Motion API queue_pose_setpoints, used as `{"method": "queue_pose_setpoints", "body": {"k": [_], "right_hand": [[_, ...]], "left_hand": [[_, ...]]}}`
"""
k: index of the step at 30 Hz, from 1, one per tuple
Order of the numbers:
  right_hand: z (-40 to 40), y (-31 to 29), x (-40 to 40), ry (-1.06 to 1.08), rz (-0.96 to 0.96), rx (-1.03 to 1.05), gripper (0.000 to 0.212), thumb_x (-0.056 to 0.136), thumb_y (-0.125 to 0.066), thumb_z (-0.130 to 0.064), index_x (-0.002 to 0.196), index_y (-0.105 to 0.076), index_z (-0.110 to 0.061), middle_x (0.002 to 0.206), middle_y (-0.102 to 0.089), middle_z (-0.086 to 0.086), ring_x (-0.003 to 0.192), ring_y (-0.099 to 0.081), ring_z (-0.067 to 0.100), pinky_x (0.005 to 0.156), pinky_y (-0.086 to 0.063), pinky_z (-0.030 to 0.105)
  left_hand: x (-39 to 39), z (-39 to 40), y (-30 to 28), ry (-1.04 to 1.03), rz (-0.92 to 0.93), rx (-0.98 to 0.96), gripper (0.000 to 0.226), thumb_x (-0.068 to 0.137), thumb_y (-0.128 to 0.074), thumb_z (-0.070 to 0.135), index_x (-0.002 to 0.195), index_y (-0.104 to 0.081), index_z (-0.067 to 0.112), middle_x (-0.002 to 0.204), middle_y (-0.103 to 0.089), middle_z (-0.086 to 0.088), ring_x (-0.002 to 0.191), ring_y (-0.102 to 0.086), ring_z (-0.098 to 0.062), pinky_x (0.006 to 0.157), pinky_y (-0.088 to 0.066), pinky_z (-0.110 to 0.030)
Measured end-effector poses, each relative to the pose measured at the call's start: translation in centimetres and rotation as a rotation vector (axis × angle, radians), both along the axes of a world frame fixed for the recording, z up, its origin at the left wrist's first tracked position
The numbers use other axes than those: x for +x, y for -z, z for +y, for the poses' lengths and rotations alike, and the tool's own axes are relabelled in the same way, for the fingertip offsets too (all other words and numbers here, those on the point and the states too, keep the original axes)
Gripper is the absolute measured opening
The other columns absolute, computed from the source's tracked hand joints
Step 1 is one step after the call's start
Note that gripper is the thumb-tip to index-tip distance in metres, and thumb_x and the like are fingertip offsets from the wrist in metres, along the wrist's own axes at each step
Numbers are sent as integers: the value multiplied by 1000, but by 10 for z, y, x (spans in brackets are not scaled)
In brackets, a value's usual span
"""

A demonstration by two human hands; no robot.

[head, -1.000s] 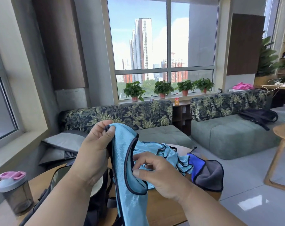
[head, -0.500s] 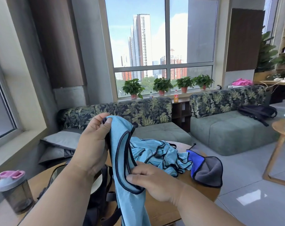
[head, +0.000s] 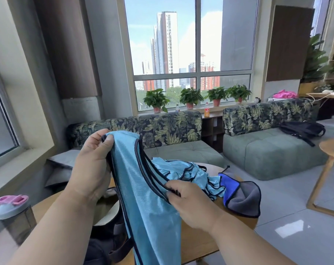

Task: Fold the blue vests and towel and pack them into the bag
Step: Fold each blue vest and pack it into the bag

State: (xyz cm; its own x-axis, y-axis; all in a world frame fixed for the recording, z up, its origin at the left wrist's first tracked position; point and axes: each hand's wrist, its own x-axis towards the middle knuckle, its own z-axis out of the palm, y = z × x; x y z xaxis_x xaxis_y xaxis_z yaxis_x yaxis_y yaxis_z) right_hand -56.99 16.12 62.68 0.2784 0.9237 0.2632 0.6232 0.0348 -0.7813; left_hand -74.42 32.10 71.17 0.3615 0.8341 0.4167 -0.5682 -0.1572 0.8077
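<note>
Early going: one vest in hand, nothing folded or packed yet.

I see the round wooden table [head: 198,240] carrying everything; the dark bag [head: 107,232] sits at its near left edge, mouth open, and I can make out no clothing in it. The vest [head: 143,196] I am working on hangs unfolded above the bag, my left hand [head: 91,167] pinching its top edge between thumb and fingers, my right hand [head: 189,203] curled tight on its dark trim lower down. A second vest [head: 187,173] lies crumpled toward the table's far edge, touching the blue and grey towel [head: 242,197] bunched at the right edge. I judge that all the folding and packing remains.
</note>
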Motion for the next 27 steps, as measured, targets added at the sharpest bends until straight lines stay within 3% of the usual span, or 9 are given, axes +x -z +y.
{"method": "queue_pose_setpoints", "body": {"k": [3, 6, 9, 11, 15, 17, 20, 23, 27], "right_hand": [[2, 5, 2, 96, -23, 59, 26, 104, -49, -17, 110, -63, -38, 87, -71, -4, 59, -55, 16, 60, -47, 36], [0, 4, 1, 125, -62, 105, 45, 103, -46, -10, 116, -51, -53, 117, -67, -18, 82, -66, 23, 76, -53, 37], [-2, 0, 0, 81, -193, 143, 48, 104, -45, -6, 121, -52, -50, 108, -56, -29, 66, -56, 8, 63, -41, 15], [-1, 0, 0, 59, -251, 131, 46, 103, -44, -4, 121, -61, -42, 101, -55, -31, 73, -54, -3, 68, -36, 8], [4, 3, 2, 101, -180, -4, 39, 103, -45, -8, 113, -68, -37, 67, -56, -10, 50, -46, 7, 50, -33, 17], [4, 3, 4, 93, -244, -87, 29, 100, -45, -13, 92, -68, -29, 68, -60, -6, 56, -53, 9, 55, -40, 25], [1, 2, 7, 103, -287, -143, 23, 99, -45, -23, 88, -66, -20, 80, -68, -1, 75, -61, 14, 68, -49, 36], [-2, 3, 12, 109, -295, -76, 24, 100, -49, -29, 79, -54, -18, 70, -58, -1, 65, -51, 13, 64, -43, 38], [-2, 6, 18, 108, -172, 17, 14, 99, -55, -29, 88, -53, -20, 75, -57, 6, 61, -45, 9, 61, -36, 35]], "left_hand": [[-4, 2, 2, -26, -15, -2, 13, 106, -56, 12, 113, -62, 21, 96, -69, 3, 81, -65, -9, 75, -57, -21], [-6, 3, 4, -53, -9, 5, 14, 107, -56, 11, 113, -61, 22, 94, -68, 5, 79, -65, -9, 73, -55, -21], [-10, 5, 5, -54, -8, 8, 17, 107, -56, 12, 121, -59, 20, 99, -67, 1, 81, -64, -11, 73, -55, -22], [-13, 6, 5, -62, -9, 0, 17, 107, -56, 12, 121, -59, 20, 96, -67, 1, 80, -65, -10, 72, -56, -22], [-13, 7, 9, -115, 37, 18, 14, 105, -60, 13, 112, -63, 24, 86, -63, 6, 75, -61, -8, 74, -50, -26], [-12, 7, 12, -137, 59, 34, 13, 105, -62, 14, 110, -64, 26, 84, -60, 5, 75, -58, -9, 74, -46, -29], [-14, 11, 14, -155, 77, 39, 13, 105, -63, 16, 109, -65, 28, 85, -57, 4, 75, -56, -10, 75, -44, -32], [-15, 14, 14, -159, 70, 16, 13, 105, -61, 16, 110, -65, 27, 88, -61, 5, 76, -59, -10, 75, -46, -32], [-15, 16, 16, -200, 90, 7, 12, 105, -62, 19, 107, -65, 31, 85, -66, 10, 74, -59, -10, 67, -45, -34]]}}
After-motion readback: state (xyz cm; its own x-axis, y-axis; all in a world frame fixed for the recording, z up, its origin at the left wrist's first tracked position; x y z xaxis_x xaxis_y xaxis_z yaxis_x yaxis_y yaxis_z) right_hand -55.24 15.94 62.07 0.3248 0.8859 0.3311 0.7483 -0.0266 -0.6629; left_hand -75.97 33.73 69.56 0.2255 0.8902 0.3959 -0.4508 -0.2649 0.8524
